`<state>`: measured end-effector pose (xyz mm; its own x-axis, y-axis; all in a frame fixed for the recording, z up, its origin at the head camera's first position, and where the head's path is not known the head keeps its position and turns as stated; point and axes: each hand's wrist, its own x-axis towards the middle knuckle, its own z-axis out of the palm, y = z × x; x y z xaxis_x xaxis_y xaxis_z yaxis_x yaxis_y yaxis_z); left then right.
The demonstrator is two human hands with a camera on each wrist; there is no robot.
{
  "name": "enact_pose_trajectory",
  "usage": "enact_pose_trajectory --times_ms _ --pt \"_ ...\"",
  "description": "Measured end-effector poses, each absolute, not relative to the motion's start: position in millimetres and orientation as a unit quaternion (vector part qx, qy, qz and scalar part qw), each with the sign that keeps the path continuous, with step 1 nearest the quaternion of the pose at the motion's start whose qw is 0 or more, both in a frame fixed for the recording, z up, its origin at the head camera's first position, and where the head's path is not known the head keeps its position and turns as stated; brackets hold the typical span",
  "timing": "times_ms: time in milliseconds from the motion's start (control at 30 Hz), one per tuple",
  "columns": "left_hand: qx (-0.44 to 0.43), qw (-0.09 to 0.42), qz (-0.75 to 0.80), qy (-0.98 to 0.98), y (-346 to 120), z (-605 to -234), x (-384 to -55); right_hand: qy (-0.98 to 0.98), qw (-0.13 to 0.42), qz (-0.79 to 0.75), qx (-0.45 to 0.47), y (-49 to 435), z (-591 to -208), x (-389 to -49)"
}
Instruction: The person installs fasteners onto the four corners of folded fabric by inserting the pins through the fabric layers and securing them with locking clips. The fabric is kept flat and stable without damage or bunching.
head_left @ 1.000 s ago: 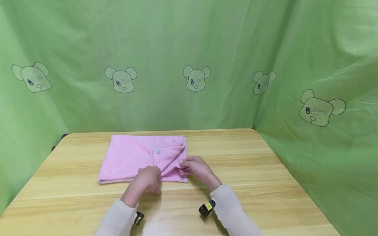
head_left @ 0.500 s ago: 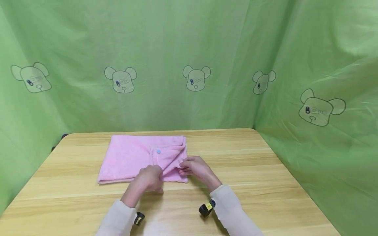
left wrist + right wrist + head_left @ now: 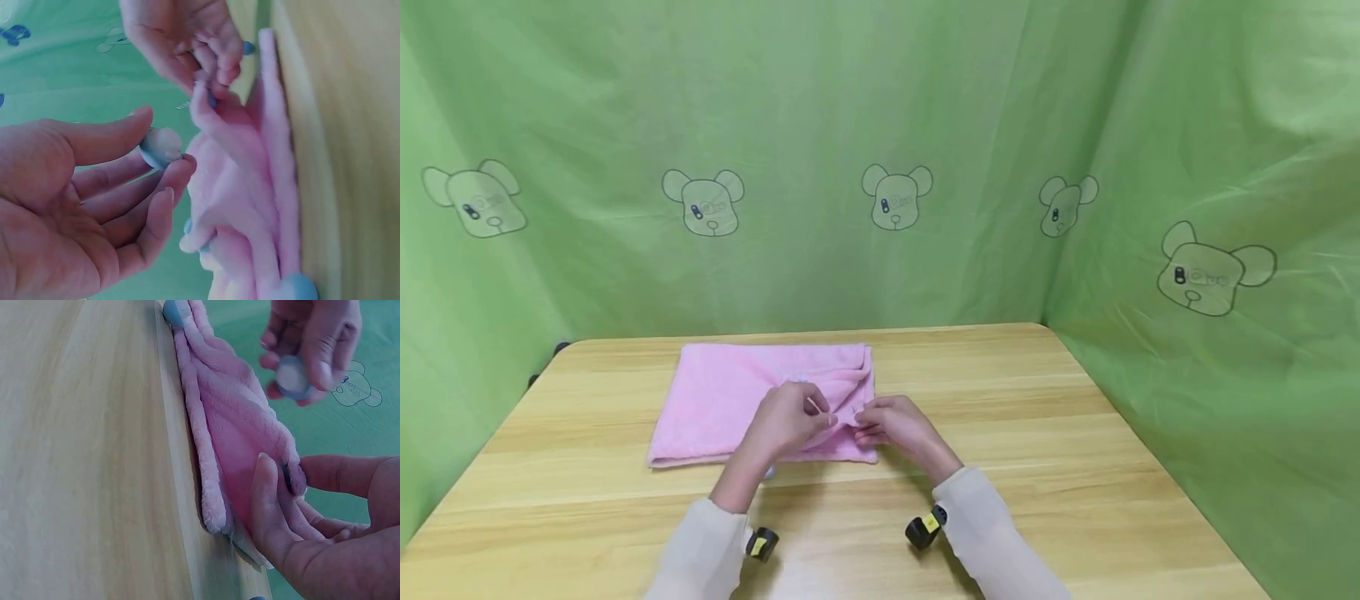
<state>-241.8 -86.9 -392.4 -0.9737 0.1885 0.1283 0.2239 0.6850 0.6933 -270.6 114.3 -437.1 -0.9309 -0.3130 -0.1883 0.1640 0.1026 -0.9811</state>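
Note:
A pink plush cloth (image 3: pixel 722 400) lies folded on the table, its right part rumpled. My right hand (image 3: pixel 902 429) pinches a raised edge of it near the front right corner; in the right wrist view a small dark piece (image 3: pixel 289 479) shows at that pinched edge. Over the cloth, my left hand (image 3: pixel 786 421) holds a round pale-blue and white button-like piece (image 3: pixel 161 148) between thumb and fingers, a little apart from the cloth. Other blue round pieces sit along the cloth, one dome (image 3: pixel 177 312) at its far end in the right wrist view.
The wooden table (image 3: pixel 1037 467) carries the cloth left of its middle. Green curtains (image 3: pixel 805 108) with printed bear heads enclose the back and both sides. A black camera (image 3: pixel 762 544) hangs by the left sleeve, another camera (image 3: pixel 921 532) by the right.
My left hand has lifted from the cloth's front edge up and to the right, close to the right hand, and its fingertips now pinch together. The right hand stays put.

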Motion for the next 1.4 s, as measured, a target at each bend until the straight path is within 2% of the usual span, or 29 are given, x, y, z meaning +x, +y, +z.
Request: enact_pose_trajectory --times_ms 167,867,1400 --pt "-0.118 0.055 -0.419 -0.899 -79.0 -384.5 -249.2 0.720 0.179 -0.668 -0.056 114.4 -438.6 -272.1" --pt "-0.070 -0.004 -0.516 -0.854 -69.7 -403.9 -266.7 0.713 0.183 -0.675 -0.047 112.7 -435.4 -270.5" --pt "-0.060 -0.006 -0.536 -0.842 -67.7 -406.4 -269.9 0.711 0.190 -0.675 -0.053 112.1 -439.0 -271.7"
